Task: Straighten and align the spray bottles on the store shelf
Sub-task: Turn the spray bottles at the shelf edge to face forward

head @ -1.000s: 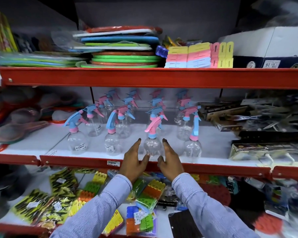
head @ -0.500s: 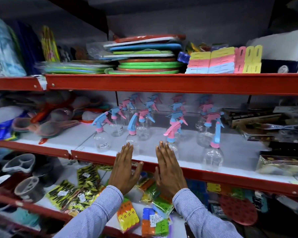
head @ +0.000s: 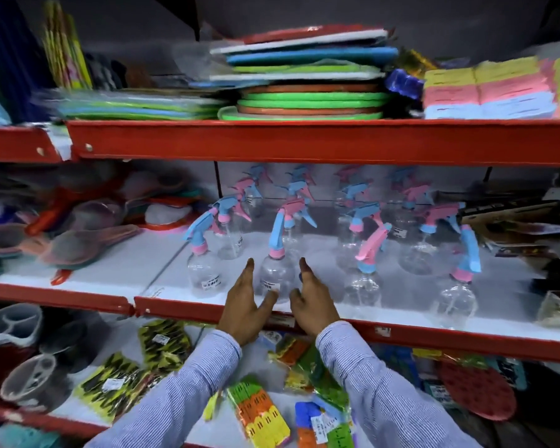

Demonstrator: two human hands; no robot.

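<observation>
Both hands reach to the front edge of the middle shelf [head: 320, 315], a white board with a red lip. The left hand [head: 244, 305] and right hand [head: 311, 302] flank one clear spray bottle [head: 274, 276] with a blue trigger and pink collar, standing upright in the front row. The fingers [head: 249, 270] of each hand are straight and spread open, palms facing each other, one on each side of the bottle's body. The left thumb lies against or just in front of the bottle's lower part by its white label; whether the palms actually touch the plastic is hard to tell through the motion blur, and neither hand is closed round it.

In the same front row, a second bottle [head: 204, 270] with a blue trigger stands just to the left, a third bottle [head: 364, 286] with a pink trigger to the right, and a fourth bottle [head: 458, 299] with a blue trigger further right, near the shelf edge. Behind them more bottles [head: 349, 221] stand in loose rows running back to the rear wall, their heads turned various ways.

Striped blue sleeves [head: 379, 392] cover both forearms. On the upper shelf [head: 304, 140] lie stacked coloured trays [head: 307, 101]. The lower shelf holds packets of pegs [head: 259, 412].
</observation>
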